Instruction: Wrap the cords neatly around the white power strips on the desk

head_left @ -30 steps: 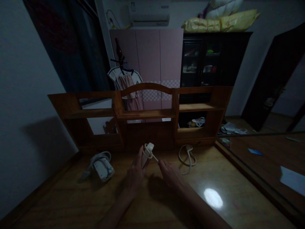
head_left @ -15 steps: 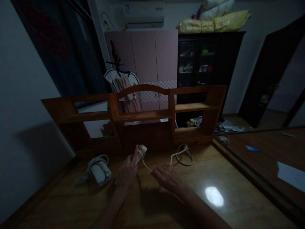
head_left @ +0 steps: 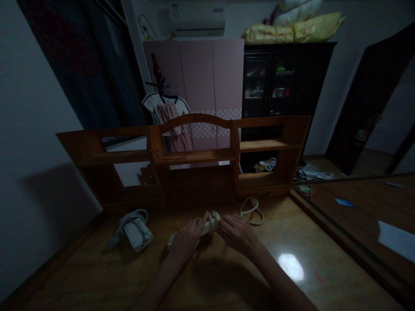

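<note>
My left hand (head_left: 187, 237) is closed around a long off-white power strip (head_left: 206, 229), whose lower end (head_left: 171, 240) sticks out past the wrist side. A pale cord (head_left: 212, 218) is looped about the strip's far end. My right hand (head_left: 236, 233) pinches the cord close to that end, fingertips nearly meeting the left hand. From behind the right hand the rest of the cord (head_left: 257, 223) lies in a loose loop on the wooden tabletop (head_left: 129, 280). Another white power strip (head_left: 136, 233), its cord bundled on it, rests to the left, touched by neither hand.
A wooden shelf unit (head_left: 194, 157) with several compartments stands along the tabletop's far edge. A raised wooden edge (head_left: 337, 242) runs down the right side. Beyond it, a brown surface holds a white sheet (head_left: 397, 239) and a blue card (head_left: 344, 202). A wall (head_left: 39, 194) borders the left.
My left hand has moved right with the power strip, which now lies flatter. My right hand has come up close to its end, and the cord stretch between the hands has shortened.
</note>
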Demonstrator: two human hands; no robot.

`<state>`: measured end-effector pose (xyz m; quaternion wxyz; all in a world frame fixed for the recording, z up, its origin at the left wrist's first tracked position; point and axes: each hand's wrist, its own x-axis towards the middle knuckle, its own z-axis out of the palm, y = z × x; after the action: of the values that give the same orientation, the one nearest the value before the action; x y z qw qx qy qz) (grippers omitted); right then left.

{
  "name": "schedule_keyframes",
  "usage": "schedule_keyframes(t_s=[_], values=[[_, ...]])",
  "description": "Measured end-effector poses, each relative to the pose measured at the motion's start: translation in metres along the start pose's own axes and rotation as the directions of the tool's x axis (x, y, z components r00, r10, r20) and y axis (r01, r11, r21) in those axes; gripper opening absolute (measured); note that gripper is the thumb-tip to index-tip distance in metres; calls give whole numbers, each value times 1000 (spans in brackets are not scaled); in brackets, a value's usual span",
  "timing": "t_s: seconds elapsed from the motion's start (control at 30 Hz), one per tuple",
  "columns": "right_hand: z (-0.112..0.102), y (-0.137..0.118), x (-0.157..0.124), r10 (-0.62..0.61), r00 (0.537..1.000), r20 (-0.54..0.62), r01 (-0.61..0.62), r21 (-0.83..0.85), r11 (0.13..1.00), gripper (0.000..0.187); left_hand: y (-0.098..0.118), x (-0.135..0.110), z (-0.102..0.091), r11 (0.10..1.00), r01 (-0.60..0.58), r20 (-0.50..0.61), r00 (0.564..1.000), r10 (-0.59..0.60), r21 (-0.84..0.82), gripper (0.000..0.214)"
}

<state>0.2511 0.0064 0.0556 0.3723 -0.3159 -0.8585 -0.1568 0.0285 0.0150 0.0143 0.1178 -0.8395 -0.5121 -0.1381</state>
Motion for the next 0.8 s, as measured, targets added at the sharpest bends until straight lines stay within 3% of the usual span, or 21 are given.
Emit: schedule_keyframes(t_s=[0.1,0.17,0.3,0.37,0.47,0.67,0.8], values=[[-3,14,0,135,991,-19,-130,151,980,24,3,-1,0,988,-145,51,988,148,-53,74],[-6,24,0,266,964,13,-256,321,912,30,5,-1,-1,974,-213,46,975,217,-77,69],[-8,40,-2,461,840,286,-524,646,554,36,11,-3,-6,949,-305,-15,952,305,-76,62],[-7,46,-2,462,789,405,-590,707,390,35,15,-4,-8,939,-338,-47,941,336,-54,60],[-4,51,-3,439,756,485,-622,742,251,31,19,-7,-9,922,-388,-92,918,386,-5,56],[-3,46,-5,388,754,530,-625,762,171,25,23,-16,-6,857,-515,-241,828,507,35,40],[7,43,-6,380,771,511,-612,759,221,23,19,-18,-5,873,-484,-307,822,479,64,36]])
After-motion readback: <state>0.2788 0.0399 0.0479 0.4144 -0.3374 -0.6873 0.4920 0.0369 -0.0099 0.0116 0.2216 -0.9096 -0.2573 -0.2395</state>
